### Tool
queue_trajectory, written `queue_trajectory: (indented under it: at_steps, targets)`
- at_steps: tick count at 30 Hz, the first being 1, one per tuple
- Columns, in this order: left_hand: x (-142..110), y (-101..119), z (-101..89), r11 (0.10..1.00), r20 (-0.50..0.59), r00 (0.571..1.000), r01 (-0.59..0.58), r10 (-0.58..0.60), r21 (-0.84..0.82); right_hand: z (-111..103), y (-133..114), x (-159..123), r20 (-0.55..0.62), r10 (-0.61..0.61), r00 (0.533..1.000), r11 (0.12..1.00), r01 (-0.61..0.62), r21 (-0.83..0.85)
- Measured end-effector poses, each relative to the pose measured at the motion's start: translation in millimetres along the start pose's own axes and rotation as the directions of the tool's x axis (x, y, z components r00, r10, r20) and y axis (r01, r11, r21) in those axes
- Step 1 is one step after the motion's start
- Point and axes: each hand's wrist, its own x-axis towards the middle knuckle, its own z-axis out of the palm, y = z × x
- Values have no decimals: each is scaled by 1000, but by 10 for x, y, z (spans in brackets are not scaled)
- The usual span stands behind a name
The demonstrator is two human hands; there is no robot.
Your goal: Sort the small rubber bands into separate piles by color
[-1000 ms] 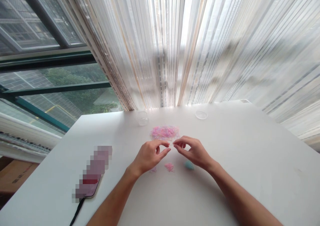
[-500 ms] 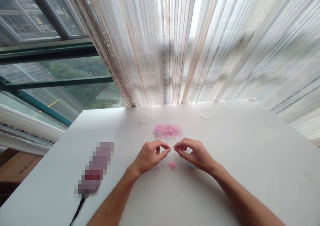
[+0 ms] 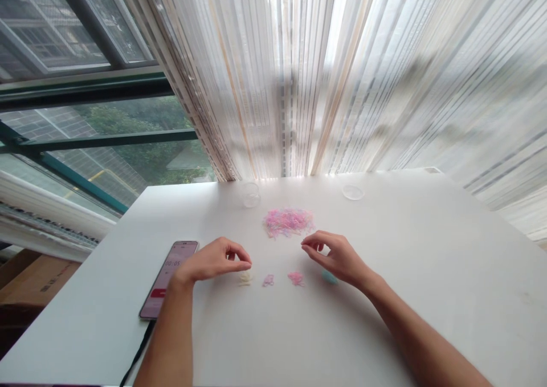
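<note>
My left hand (image 3: 216, 260) is pinched, thumb against forefinger, just above a small pale yellow pile (image 3: 245, 278) of what look like thin rubber bands. Whatever sits in that pinch is too small to make out. My right hand (image 3: 335, 255) hovers at the near right of a big mixed pile (image 3: 288, 222) of pink, lilac and pale bands. Its thumb and forefinger are slightly apart, with nothing visible between them. Between the hands lie a small lilac pile (image 3: 268, 280) and a small pink pile (image 3: 296, 278). A turquoise pile (image 3: 329, 277), partly hidden, is under my right hand.
A phone (image 3: 170, 278) with a running timer and a black cable (image 3: 139, 350) lies at the left, partly behind my left arm. Toward the back of the white table (image 3: 427, 273) stand a clear cup (image 3: 251, 195) and a clear lid (image 3: 353, 192). Curtains hang behind.
My hands were together over the middle, with a thin strand between their fingertips. The left has moved leftward to the yellow pile; the right stays almost in place.
</note>
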Motion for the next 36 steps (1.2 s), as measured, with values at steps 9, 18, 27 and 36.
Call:
queue_trajectory:
  at_steps: [9,18,27,36]
  targets:
    - [-8,-148,4,993,82,990,113,-114,25,41,52,-1,-1,33,999,999,-33,-42]
    - [-35,-247,-15,993,66,991,114,-114,3,31,70,8,-10,38,999,994,-39,-98]
    - [14,-144,48,998,50,997,60,-61,11,-85,214,50,-163,92,982,980,-118,-161]
    - [45,-122,68,999,-48,999,-13,16,52,-25,369,97,-181,170,969,967,-199,-157]
